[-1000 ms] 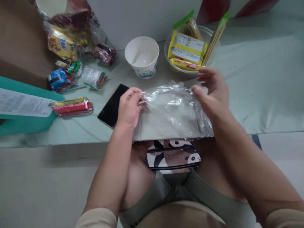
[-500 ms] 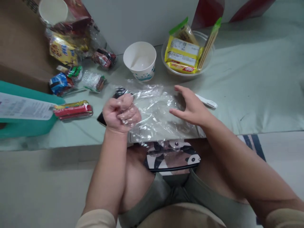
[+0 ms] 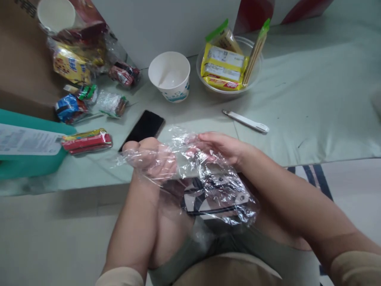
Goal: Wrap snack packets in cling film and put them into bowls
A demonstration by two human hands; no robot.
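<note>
A crumpled clear plastic bag [image 3: 224,198] stretches between my hands and hangs over my lap in front of the table edge. My left hand [image 3: 151,159] is closed in a fist on the bag, with film wrapped across its fingers. At the other side, my right hand [image 3: 223,149] has its fingers loosely curled at the bag, and film covers the fingertips. Just beyond my left hand lies a black smartphone [image 3: 145,126]. A white slim utensil with a small metal tip [image 3: 247,121] rests on the cloth past my right hand.
A white paper cup [image 3: 169,77] stands near a clear bowl [image 3: 256,79] of wrapped snacks. To the left are several snack packets [image 3: 87,141], a teal container [image 3: 26,163] and a brown cardboard box [image 3: 20,59]. The table's cloth edge [image 3: 74,184] runs before my knees.
The bag has come off the table toward my lap, uncovering the phone and the white utensil. My left hand has lowered slightly; my right hand has moved left and down onto the bag.
</note>
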